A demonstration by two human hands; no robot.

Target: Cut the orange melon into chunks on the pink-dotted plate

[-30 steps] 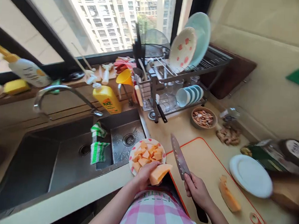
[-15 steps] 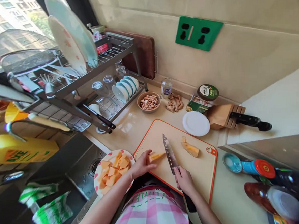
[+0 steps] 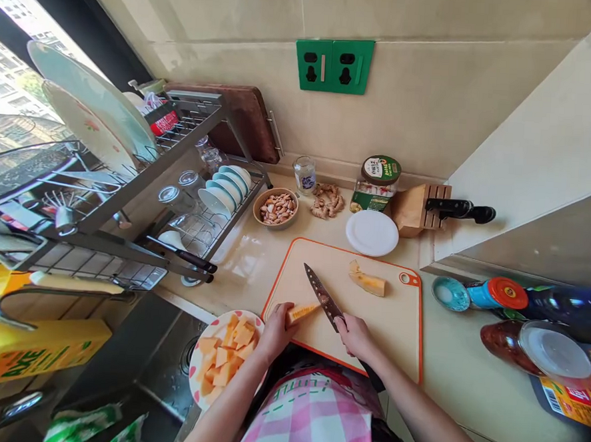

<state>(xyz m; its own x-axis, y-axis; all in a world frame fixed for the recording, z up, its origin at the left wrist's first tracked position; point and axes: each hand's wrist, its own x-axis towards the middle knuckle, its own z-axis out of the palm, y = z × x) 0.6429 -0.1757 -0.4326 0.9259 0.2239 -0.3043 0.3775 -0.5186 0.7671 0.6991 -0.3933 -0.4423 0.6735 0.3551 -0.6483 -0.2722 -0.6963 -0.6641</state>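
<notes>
My left hand (image 3: 276, 332) is closed on the near-left end of an orange fruit slice (image 3: 304, 311), perhaps melon or pumpkin. The slice lies at the lower left of the cutting board (image 3: 292, 267), a pale board with an orange rim. In my right hand (image 3: 358, 338) is a kitchen knife (image 3: 321, 292), gripped where blade meets handle. Its dark blade carries small bits and points away to the left, close to the slice's right end. A strip of orange peel (image 3: 368, 282) rests farther right on the board. Left of my left hand, a red-dotted plate (image 3: 196, 382) holds several orange chunks.
Behind the board are a bowl of garlic cloves (image 3: 277, 208), ginger (image 3: 327, 201), a glass (image 3: 305, 175), a white plate (image 3: 372, 233) and a knife block (image 3: 416, 212). A dish rack (image 3: 180, 140) and sink (image 3: 167, 353) are left. Jars (image 3: 550, 350) lie right.
The view has swung to the right. My left hand's fingers, spread apart around the slice before, are now closed around its end, and the slice has turned slightly. The knife stays in my right hand.
</notes>
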